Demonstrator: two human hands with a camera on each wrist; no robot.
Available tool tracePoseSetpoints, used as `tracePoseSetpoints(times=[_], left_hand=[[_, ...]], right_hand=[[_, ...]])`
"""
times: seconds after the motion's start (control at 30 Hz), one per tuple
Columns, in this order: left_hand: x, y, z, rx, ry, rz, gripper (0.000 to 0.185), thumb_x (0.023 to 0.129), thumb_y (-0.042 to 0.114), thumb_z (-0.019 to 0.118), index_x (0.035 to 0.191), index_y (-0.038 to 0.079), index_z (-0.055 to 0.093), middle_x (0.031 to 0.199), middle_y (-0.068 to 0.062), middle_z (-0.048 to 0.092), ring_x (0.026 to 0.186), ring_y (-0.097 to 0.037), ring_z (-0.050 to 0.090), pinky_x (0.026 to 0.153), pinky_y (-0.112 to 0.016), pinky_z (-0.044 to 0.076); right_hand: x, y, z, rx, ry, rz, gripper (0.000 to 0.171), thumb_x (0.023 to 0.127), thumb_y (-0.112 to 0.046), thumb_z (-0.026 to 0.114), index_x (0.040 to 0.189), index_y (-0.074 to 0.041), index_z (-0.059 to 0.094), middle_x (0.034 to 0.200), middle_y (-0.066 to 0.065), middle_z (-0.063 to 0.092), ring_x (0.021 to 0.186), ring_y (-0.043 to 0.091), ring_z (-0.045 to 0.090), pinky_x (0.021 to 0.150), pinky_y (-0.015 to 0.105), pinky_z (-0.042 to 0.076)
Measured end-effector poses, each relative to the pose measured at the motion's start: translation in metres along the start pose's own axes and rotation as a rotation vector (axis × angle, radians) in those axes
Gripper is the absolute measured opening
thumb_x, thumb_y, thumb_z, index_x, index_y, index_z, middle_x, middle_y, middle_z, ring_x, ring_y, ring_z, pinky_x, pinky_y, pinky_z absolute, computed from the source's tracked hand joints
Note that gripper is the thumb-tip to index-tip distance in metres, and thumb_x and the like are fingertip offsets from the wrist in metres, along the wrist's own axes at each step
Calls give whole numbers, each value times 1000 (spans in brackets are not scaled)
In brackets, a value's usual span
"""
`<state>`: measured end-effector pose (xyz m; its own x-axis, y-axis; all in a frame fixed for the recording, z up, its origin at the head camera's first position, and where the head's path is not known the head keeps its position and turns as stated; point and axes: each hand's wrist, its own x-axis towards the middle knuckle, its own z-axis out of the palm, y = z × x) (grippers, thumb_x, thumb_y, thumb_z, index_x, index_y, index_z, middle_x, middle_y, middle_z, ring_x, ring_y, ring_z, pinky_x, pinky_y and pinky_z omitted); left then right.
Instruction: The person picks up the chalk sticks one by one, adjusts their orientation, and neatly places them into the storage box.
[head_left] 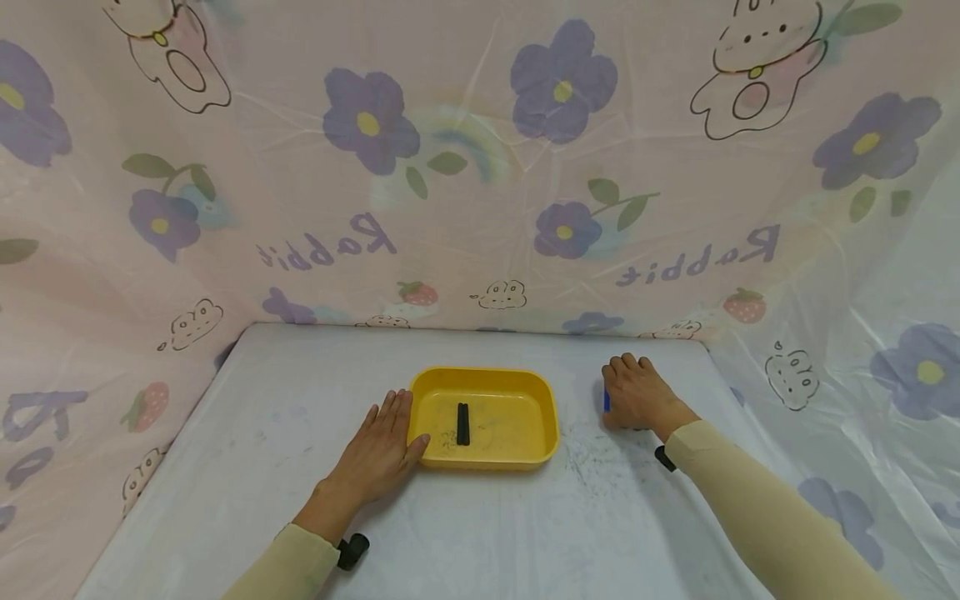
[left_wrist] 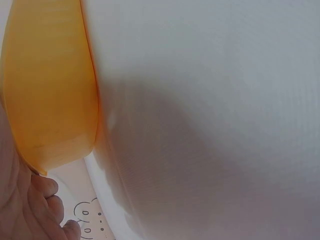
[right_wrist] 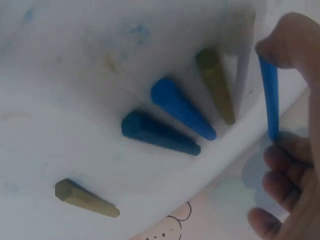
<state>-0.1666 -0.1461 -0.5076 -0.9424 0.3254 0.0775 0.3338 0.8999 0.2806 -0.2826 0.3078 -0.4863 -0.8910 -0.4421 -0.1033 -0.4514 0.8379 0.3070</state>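
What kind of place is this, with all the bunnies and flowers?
Probably a small covered tabletop work booth: a white table walled by rabbit-and-flower sheets, with a yellow tray and chalk-like sticks on it.

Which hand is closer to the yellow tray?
The left. The left hand lies flat on the table with its thumb touching the yellow tray at its near left corner. The right hand is off to the tray's right, apart from it, pinching a blue stick.

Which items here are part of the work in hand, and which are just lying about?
In hand:
- blue chalk stick, pinched by right hand
- yellow tray, touched by left hand
- black stick in the tray

Lying about:
- loose chalk sticks
- patterned backdrop
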Motion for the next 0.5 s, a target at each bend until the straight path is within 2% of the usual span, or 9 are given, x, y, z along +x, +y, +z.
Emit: tracePoseSetpoints(times=[0.13,0.33,0.5], left_hand=[[1,0,-1,3,-9,-3,80,112,46,46,164,-9,19,171,-26,26,161,-41,23,130,-59,23],[2,1,-3,19,-35,-6,82,112,48,43,165,-9,17,172,-27,23,162,-41,21,131,-58,21],[1,1,-5,28,-27,-1,82,112,48,44,165,-9,18,172,-27,23,162,-41,20,131,-58,21]], right_hand=[[0,-5,-1,-16,46,25,75,80,-56,81,123,3,61,117,18,61,108,37,53,95,57,48],[-4,-11,-7,-28,85,27,69,80,-56,79,112,1,59,105,15,57,99,35,50,89,54,46],[-5,-14,-12,-46,139,23,71,79,-59,78,112,1,58,105,15,56,99,34,50,88,52,46]])
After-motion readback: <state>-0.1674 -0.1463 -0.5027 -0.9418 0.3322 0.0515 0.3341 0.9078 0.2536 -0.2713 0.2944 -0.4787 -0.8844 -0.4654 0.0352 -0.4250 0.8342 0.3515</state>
